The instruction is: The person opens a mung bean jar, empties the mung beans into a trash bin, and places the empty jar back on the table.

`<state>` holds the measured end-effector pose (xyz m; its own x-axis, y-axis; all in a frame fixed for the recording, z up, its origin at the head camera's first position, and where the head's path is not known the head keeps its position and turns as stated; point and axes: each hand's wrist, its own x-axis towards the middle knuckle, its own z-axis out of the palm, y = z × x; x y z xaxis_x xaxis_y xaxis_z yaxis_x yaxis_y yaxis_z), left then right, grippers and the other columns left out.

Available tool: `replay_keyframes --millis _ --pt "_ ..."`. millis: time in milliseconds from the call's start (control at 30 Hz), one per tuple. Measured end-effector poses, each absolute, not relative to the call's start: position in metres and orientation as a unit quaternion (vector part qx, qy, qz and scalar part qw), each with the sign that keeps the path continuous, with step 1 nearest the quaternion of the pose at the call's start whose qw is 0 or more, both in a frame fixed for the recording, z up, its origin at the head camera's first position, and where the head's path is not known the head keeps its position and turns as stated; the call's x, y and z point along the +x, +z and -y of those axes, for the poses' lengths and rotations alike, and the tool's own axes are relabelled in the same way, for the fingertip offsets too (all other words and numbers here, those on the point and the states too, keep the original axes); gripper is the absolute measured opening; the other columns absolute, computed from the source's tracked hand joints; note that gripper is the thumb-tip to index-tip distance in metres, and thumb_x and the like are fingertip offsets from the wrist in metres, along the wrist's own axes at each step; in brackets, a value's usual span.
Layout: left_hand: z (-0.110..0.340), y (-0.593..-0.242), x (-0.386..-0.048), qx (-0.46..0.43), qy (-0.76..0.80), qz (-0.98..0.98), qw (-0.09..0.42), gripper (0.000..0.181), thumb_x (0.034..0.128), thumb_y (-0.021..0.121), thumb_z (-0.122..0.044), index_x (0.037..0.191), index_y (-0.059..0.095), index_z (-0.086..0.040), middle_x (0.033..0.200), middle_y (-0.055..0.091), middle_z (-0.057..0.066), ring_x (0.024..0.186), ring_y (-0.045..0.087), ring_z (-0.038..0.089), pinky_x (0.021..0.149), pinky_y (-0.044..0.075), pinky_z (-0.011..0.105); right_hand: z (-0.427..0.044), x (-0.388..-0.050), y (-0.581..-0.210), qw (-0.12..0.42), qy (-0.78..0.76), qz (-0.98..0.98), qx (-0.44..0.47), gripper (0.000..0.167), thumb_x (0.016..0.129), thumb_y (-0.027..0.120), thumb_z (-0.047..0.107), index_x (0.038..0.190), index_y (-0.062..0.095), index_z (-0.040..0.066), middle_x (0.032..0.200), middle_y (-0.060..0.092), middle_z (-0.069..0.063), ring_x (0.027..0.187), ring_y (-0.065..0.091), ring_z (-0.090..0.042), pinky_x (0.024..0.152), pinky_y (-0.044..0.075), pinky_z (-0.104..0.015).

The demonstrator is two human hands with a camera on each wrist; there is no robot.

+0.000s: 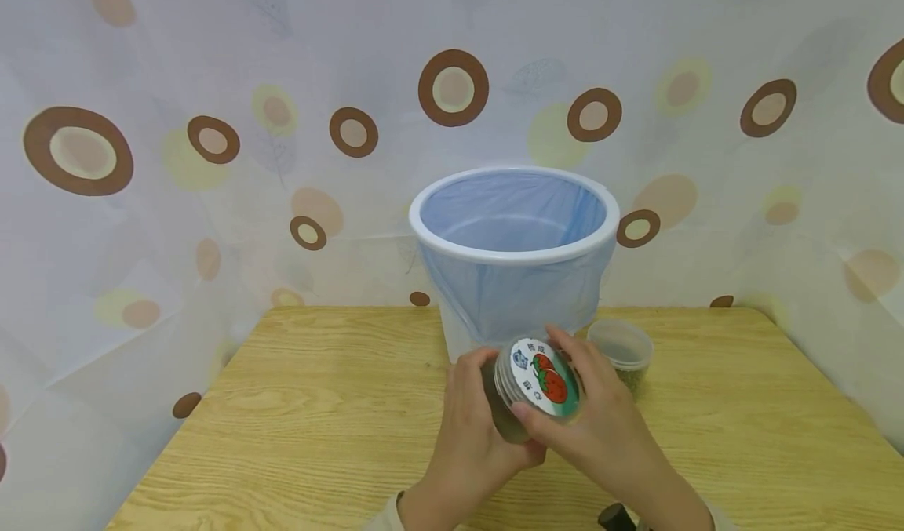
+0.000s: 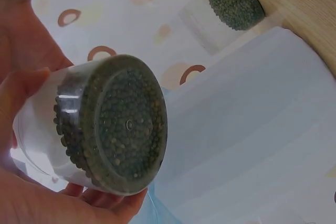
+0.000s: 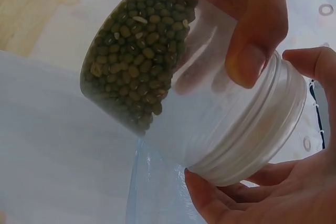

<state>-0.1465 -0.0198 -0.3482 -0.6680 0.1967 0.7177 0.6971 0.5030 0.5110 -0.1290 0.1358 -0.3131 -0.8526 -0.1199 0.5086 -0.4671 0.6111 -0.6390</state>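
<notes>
A clear jar (image 3: 210, 77), part filled with green beans (image 3: 139, 51), is held tilted in front of the bin. The left hand (image 1: 469, 437) grips its body, fingers curled round it; the left wrist view shows the jar's base (image 2: 128, 124) and the beans behind it. The right hand (image 1: 607, 421) holds the rim of the lid (image 1: 544, 378), which bears a strawberry picture and sits on the jar. Thumb and fingers of the right hand lie on opposite sides of the lid.
A white bin (image 1: 452, 323) with a blue liner (image 1: 523, 296) stands behind the hands. At its right is a second clear container (image 1: 621, 347) with green contents. A dark cylindrical object (image 1: 616, 517) lies at the front edge. Patterned cloth (image 1: 318, 45) hangs behind the wooden table (image 1: 318, 405).
</notes>
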Motion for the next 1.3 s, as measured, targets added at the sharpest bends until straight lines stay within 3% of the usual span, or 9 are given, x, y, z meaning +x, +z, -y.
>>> replay_keyframes --millis 300,467,833,967,1300 --pt "0.026 -0.342 -0.143 -0.268 -0.478 0.816 0.185 0.086 0.0610 0.086 -0.018 0.129 0.035 -0.006 0.121 0.044 0.003 0.112 0.040 0.017 0.090 0.044 0.035 -0.145 -0.131 -0.309 0.175 0.416 0.870 0.197 0.076 0.079 0.080 0.029 0.142 0.042 0.009 0.129 0.052 -0.003 0.106 0.052 -0.018 0.081 0.050 -0.030" --pt "0.028 -0.341 -0.143 -0.266 -0.505 0.808 0.145 0.083 0.0649 0.086 -0.022 0.129 0.035 -0.008 0.122 0.042 0.002 0.111 0.041 0.017 0.091 0.044 0.034 -0.149 -0.132 -0.308 0.162 0.432 0.863 0.208 0.072 0.080 0.079 0.026 0.141 0.043 0.009 0.132 0.051 -0.004 0.109 0.051 -0.019 0.084 0.049 -0.026" --pt "0.032 -0.339 -0.146 -0.284 -0.539 0.784 0.121 0.081 0.0660 0.085 -0.020 0.129 0.035 -0.009 0.125 0.042 -0.001 0.111 0.046 0.019 0.093 0.044 0.034 -0.155 -0.135 -0.308 0.168 0.452 0.844 0.233 0.070 0.082 0.076 0.018 0.143 0.043 0.017 0.132 0.051 0.002 0.110 0.048 -0.013 0.088 0.044 -0.024" --pt "0.036 -0.337 -0.148 -0.292 -0.544 0.778 0.119 0.083 0.0666 0.086 -0.019 0.130 0.034 -0.008 0.126 0.043 0.003 0.110 0.050 0.022 0.092 0.045 0.036 -0.157 -0.136 -0.307 0.170 0.479 0.823 0.255 0.067 0.084 0.072 0.013 0.144 0.043 0.019 0.132 0.050 0.004 0.107 0.050 -0.011 0.088 0.044 -0.022" --pt "0.043 -0.330 -0.150 -0.273 -0.569 0.767 0.113 0.087 0.0645 0.088 -0.018 0.131 0.034 -0.009 0.126 0.045 0.006 0.109 0.050 0.024 0.092 0.045 0.037 -0.158 -0.139 -0.306 0.184 0.583 0.733 0.298 0.062 0.087 0.059 -0.004 0.144 0.037 0.002 0.130 0.045 -0.012 0.113 0.050 -0.015 0.092 0.043 -0.017"
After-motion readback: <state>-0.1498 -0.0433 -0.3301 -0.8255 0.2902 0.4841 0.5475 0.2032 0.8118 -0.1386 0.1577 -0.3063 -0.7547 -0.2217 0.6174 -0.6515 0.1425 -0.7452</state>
